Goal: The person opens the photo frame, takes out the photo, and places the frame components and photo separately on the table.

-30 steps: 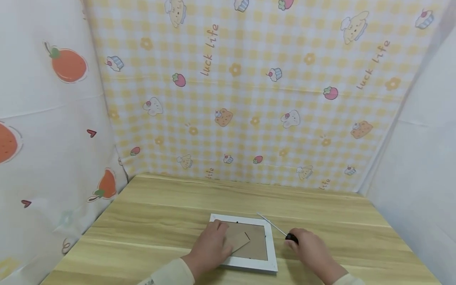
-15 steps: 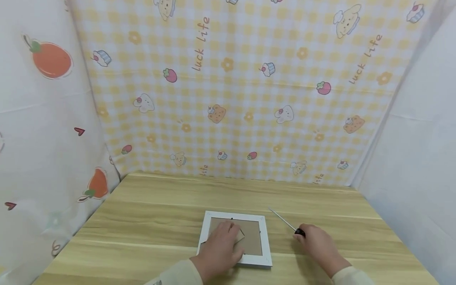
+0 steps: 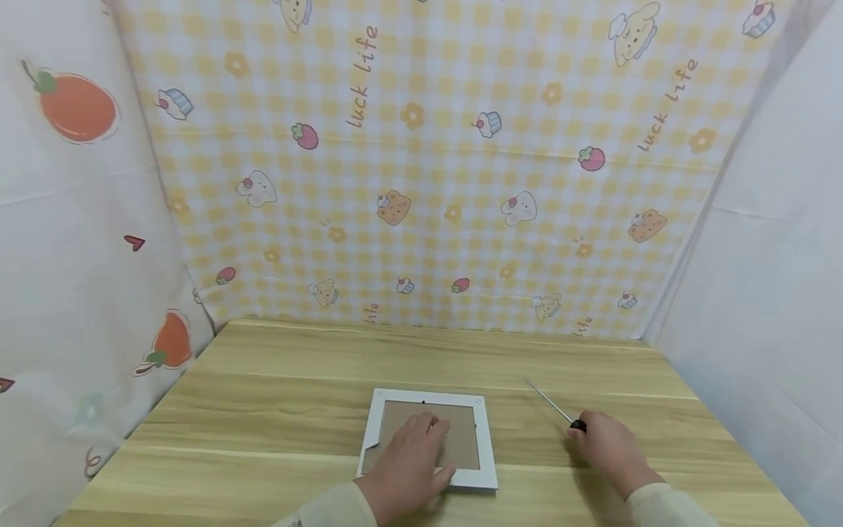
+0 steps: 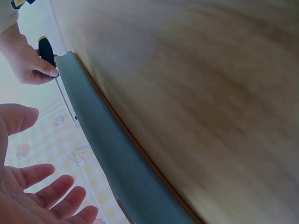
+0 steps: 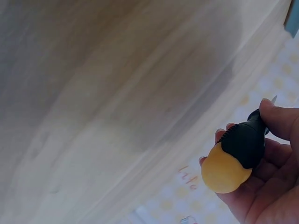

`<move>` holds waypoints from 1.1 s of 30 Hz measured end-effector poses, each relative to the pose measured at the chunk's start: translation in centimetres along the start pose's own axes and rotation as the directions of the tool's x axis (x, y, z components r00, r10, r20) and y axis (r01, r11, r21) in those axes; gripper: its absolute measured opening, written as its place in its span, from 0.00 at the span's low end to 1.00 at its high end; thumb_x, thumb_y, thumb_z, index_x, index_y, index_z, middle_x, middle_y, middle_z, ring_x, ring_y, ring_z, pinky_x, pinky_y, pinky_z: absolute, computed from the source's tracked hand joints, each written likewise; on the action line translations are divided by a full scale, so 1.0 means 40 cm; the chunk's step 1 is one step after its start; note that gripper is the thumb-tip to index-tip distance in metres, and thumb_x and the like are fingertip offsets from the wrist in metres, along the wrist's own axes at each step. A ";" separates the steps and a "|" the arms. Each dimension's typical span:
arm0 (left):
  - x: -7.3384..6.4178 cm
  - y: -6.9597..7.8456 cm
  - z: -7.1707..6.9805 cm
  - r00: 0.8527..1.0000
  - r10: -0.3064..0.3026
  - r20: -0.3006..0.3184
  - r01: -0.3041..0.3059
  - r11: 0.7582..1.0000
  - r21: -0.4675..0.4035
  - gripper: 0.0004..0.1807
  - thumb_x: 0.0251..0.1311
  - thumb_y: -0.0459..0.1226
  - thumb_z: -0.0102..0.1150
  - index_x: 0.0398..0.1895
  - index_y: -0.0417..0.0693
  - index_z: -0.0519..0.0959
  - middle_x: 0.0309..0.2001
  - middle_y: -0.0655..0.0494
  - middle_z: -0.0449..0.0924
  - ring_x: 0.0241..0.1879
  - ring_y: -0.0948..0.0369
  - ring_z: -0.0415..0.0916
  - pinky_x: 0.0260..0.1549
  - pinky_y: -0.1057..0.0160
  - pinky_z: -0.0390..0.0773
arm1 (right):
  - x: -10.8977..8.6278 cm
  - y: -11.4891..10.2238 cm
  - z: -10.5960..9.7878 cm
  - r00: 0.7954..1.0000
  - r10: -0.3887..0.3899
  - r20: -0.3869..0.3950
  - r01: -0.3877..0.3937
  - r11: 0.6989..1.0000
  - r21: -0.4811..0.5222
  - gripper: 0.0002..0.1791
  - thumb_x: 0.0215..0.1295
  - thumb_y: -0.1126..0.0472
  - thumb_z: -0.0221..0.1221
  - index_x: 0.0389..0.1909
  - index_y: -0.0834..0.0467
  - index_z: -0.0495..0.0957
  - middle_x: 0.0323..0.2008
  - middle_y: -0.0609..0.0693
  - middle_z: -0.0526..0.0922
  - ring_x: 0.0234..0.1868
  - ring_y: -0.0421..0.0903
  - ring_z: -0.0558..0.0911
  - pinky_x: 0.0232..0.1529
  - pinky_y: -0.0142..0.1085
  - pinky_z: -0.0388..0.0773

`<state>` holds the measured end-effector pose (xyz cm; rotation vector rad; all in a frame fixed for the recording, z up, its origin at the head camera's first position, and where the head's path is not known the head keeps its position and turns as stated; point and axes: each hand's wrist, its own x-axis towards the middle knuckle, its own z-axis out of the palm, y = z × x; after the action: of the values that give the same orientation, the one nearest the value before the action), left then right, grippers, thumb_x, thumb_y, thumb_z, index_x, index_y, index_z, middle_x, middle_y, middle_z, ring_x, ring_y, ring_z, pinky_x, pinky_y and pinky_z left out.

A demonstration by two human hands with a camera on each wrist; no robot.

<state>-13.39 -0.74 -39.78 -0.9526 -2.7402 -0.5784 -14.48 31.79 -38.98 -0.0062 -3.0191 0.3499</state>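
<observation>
A white picture frame (image 3: 487, 461) lies back up on the wooden table, its brown backing board (image 3: 461, 432) showing. My left hand (image 3: 408, 465) is over the backing with its fingers extended. In the left wrist view, the fingers of that left hand (image 4: 51, 196) are spread beside the frame's edge (image 4: 107, 130), gripping nothing. Whether they touch the board cannot be told. A dark slanted edge shows at the board's left side. To the right of the frame, my right hand (image 3: 609, 446) grips a screwdriver (image 5: 243, 144) by its black and yellow handle, its thin shaft pointing away to the left.
The wood-grain table (image 3: 296, 359) extends on all sides of the frame. A yellow checked cloth (image 3: 421, 168) hangs along its back edge. White cloths close off the left (image 3: 79, 293) and right (image 3: 757, 293) sides.
My right hand and the screwdriver have moved right, away from the frame's corner. The tan flap beside my left hand has gone out of sight, and the head view has shifted slightly.
</observation>
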 end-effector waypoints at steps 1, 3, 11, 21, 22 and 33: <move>0.001 0.001 0.001 1.000 0.006 -0.001 -0.006 1.000 0.005 0.26 0.55 0.45 0.64 0.53 0.42 0.73 0.46 0.53 0.73 0.46 0.58 0.69 0.49 0.58 0.73 | 0.000 0.006 0.000 1.000 0.004 0.004 -0.004 1.000 -0.001 0.11 0.61 0.59 0.63 0.25 0.59 0.74 0.22 0.51 0.77 0.23 0.48 0.71 0.25 0.45 0.69; 0.002 0.003 0.003 1.000 0.018 -0.002 -0.018 1.000 0.017 0.26 0.55 0.46 0.64 0.53 0.42 0.73 0.46 0.52 0.73 0.46 0.57 0.69 0.49 0.58 0.73 | 0.001 0.016 0.000 1.000 0.021 0.020 -0.021 1.000 -0.004 0.11 0.61 0.59 0.62 0.25 0.60 0.74 0.22 0.52 0.78 0.24 0.48 0.72 0.26 0.45 0.70; 0.005 0.015 0.013 1.000 0.023 0.021 -0.024 0.999 0.035 0.26 0.55 0.46 0.65 0.53 0.43 0.73 0.48 0.50 0.73 0.49 0.55 0.70 0.51 0.56 0.73 | 0.003 0.047 -0.006 0.995 0.066 0.074 -0.064 0.998 -0.018 0.11 0.63 0.58 0.61 0.26 0.61 0.74 0.24 0.54 0.79 0.25 0.49 0.74 0.28 0.48 0.72; 0.014 0.026 0.026 0.998 0.020 0.055 -0.021 0.999 0.034 0.25 0.55 0.47 0.64 0.54 0.44 0.73 0.49 0.51 0.73 0.49 0.56 0.70 0.52 0.55 0.72 | 0.004 0.083 -0.005 0.989 0.111 0.100 -0.109 0.994 -0.022 0.14 0.63 0.58 0.61 0.23 0.60 0.71 0.20 0.51 0.73 0.23 0.48 0.69 0.27 0.44 0.69; 0.015 0.027 0.026 0.998 0.015 0.061 -0.017 0.999 0.033 0.25 0.56 0.47 0.64 0.54 0.45 0.73 0.49 0.51 0.73 0.50 0.56 0.70 0.52 0.55 0.72 | 0.005 0.086 -0.004 0.988 0.114 0.100 -0.112 0.993 -0.022 0.14 0.63 0.58 0.61 0.22 0.59 0.70 0.19 0.51 0.73 0.22 0.48 0.69 0.26 0.43 0.69; 0.016 0.025 0.036 0.998 0.031 0.045 -0.033 0.998 0.045 0.25 0.56 0.47 0.64 0.53 0.45 0.73 0.49 0.51 0.73 0.49 0.56 0.70 0.51 0.55 0.72 | 0.010 0.104 -0.005 0.986 0.121 0.113 -0.115 0.992 -0.052 0.14 0.63 0.58 0.61 0.23 0.61 0.71 0.19 0.51 0.73 0.21 0.47 0.70 0.26 0.44 0.70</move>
<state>-13.32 0.91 -40.60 -1.0087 -2.7591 -0.4923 -14.88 35.88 -39.67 -0.1751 -3.1496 0.3015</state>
